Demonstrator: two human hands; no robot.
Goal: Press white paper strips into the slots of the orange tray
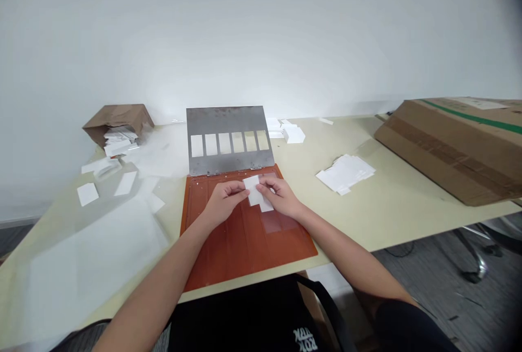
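Observation:
My left hand (227, 198) pinches the left edge of a small white card (253, 191) between thumb and fingers. My right hand (281, 195) grips the right side of the same card. A second white piece sticks out below it; whether it is held or lies on the board is hard to tell. Both hands are just above a reddish-brown board (228, 248). A transparent sheet (281, 223) lies on the board beneath my right hand. Hinged to the board's back edge, a grey metal plate (226, 121) stands tilted up, with several rectangular windows in a row.
Loose white cards (346, 171) are piled on the right of the table, with a white stack (293, 134) behind. At the left are a brown paper bag (122, 115) of white pieces, scattered cards (87, 194) and translucent sheets (98, 259). A large cardboard box (448, 150) occupies the right end.

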